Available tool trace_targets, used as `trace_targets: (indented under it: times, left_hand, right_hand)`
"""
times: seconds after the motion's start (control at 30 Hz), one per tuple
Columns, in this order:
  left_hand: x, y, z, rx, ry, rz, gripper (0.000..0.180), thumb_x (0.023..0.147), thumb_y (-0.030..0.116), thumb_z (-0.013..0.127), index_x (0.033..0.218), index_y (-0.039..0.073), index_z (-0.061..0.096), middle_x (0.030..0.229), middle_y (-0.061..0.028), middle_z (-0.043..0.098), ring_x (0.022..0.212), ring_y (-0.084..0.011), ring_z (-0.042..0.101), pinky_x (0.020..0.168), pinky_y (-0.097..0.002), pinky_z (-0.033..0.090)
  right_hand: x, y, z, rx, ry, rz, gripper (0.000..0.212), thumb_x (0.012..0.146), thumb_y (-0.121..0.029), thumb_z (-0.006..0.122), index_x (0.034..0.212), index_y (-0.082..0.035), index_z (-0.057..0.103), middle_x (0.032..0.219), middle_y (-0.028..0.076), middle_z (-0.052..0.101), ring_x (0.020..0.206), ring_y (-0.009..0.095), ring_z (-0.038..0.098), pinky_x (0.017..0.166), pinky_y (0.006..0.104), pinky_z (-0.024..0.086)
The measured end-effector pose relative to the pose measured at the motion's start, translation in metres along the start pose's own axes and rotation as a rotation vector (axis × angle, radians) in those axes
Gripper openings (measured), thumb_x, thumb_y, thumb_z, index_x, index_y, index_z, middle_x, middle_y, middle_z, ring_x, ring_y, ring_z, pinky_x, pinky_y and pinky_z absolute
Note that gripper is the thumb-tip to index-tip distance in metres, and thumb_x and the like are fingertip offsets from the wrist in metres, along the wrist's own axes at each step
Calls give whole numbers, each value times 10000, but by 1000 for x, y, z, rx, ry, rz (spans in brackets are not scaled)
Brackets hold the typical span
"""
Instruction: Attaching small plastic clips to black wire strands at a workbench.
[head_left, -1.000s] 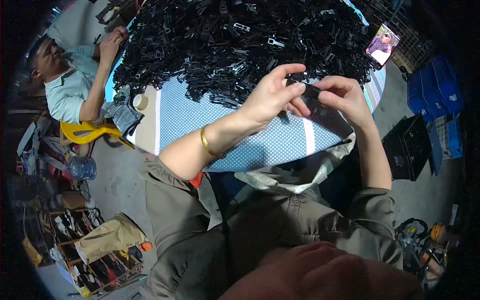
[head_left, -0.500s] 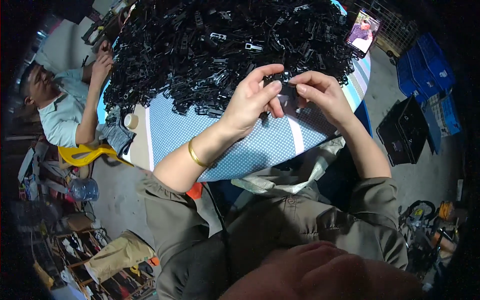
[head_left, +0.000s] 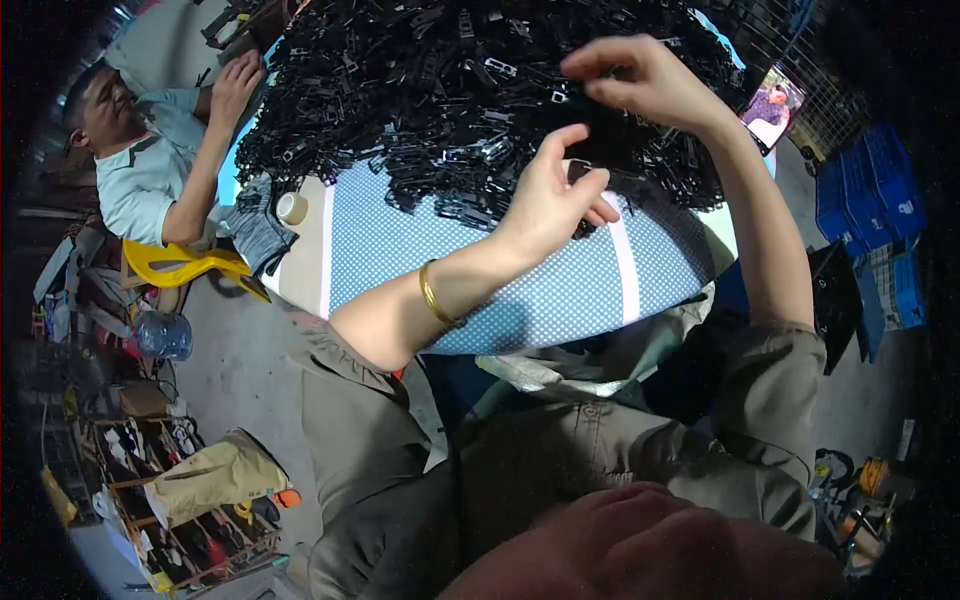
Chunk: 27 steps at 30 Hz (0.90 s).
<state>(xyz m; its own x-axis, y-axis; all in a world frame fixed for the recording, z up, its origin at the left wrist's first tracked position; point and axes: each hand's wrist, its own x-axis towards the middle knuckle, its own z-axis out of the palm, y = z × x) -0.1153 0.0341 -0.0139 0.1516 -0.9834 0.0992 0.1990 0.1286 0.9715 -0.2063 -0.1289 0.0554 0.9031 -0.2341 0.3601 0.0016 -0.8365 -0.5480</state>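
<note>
tape roll (head_left: 292, 207) (yellow chair (head_left: 185, 263) nearby)
</note>
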Motion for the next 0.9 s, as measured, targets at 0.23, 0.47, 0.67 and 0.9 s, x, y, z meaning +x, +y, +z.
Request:
trace_targets:
  times: [0.23, 0.47, 0.67, 0.9]
  left_hand:
    - [-8, -7, 9, 120, -194, 21, 490, 869, 52, 484, 1287, -43, 245, 838, -124, 568, 680, -164, 624, 602, -247, 515]
    - [-2, -12, 5, 66, -158, -28, 441, 845, 42, 508, 1233, -61, 326, 909, -150, 559, 689, -160, 628, 576, -233, 517]
    - [0, -11, 3, -152, -136, -142, 377, 921, 77, 392, 1260, -55, 291, 1021, -216, 529, 873, -264, 623, 756, -309, 534]
    - [5, -1, 1, -306, -11, -130, 380, 946, 101, 276, 1277, -83, 248, 1089, -274, 485, 995, -333, 570, 862, -355, 503]
  right_hand:
    - [99, 14, 41, -885, 303, 234, 121, 693, -120, 561, 652, -32, 633, 680, 184, 617, 667, 326, 624, 599, 404, 506]
    - [120, 34, 62, -772, 386, 220, 107, 654, -97, 582, 715, -42, 651, 721, 165, 634, 703, 306, 634, 620, 391, 512]
    - [74, 3, 35, -9, 666, 11, 286, 693, -97, 596, 961, 1, 620, 828, 164, 642, 822, 262, 630, 727, 324, 495]
    - [-44, 1, 18, 449, 371, 153, 341, 840, -72, 519, 1180, -46, 522, 925, 45, 602, 828, 107, 592, 704, 232, 466]
